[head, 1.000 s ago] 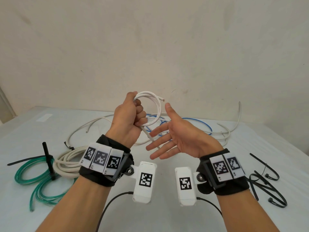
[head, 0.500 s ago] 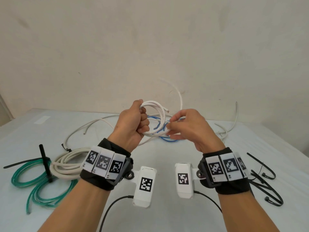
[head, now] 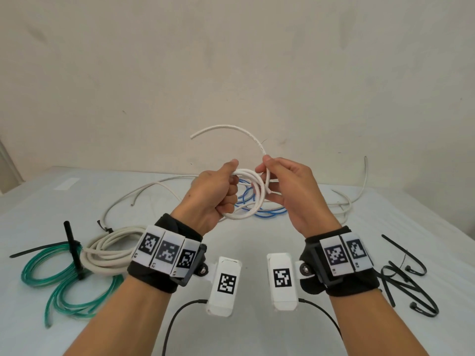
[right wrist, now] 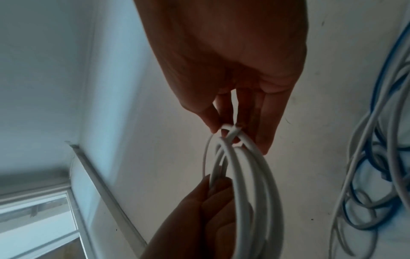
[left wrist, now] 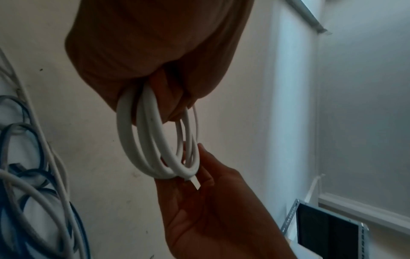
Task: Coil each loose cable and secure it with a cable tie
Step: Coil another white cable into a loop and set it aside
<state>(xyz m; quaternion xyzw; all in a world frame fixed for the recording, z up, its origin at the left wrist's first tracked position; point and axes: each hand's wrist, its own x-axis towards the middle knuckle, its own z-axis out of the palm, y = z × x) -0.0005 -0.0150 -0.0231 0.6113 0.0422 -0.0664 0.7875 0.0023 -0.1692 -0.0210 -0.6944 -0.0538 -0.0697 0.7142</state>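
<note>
Coil (head: pixel 248 194) between left (head: pixel 213 194) and right grip (head: pixel 290 191)

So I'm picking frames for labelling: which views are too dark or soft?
Head view: evenly lit and sharp on the white cable coil, edges bowed by the wide lens. Left wrist view: left hand shadowed against the bright wall. Right wrist view: right hand equally dark, nearest loops soft.

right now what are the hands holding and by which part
Both hold the white cable. The left hand grips the coil's bundled loops on one side; the right hand pinches the strand at the opposite side, its free end arcing above.
</note>
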